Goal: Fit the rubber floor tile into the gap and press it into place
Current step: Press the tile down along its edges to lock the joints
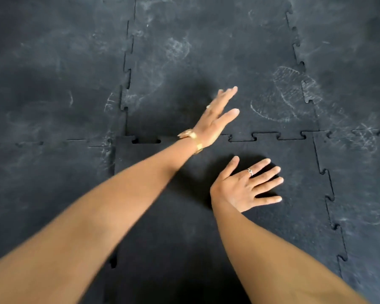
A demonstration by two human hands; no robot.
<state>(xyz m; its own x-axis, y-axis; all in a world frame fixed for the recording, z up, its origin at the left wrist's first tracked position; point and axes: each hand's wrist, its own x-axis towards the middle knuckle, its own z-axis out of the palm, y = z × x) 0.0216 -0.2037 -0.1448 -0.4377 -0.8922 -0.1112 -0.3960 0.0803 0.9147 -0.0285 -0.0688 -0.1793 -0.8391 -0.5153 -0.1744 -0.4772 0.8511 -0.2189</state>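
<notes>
Right hand (244, 187) spread flat on rubber tile (162, 216), left hand (217, 119) open above dusty footprints (287, 95)

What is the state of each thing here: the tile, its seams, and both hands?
Rubber floor tile: lying in the gap, cleaner than its neighbours.
Far seam: tabs meshed on the right, open slots at the left end.
Right seam: tabs meshed.
Left hand: open, raised over the far seam, blurred.
Right hand: open, fingers spread, flat on the tile.
</notes>
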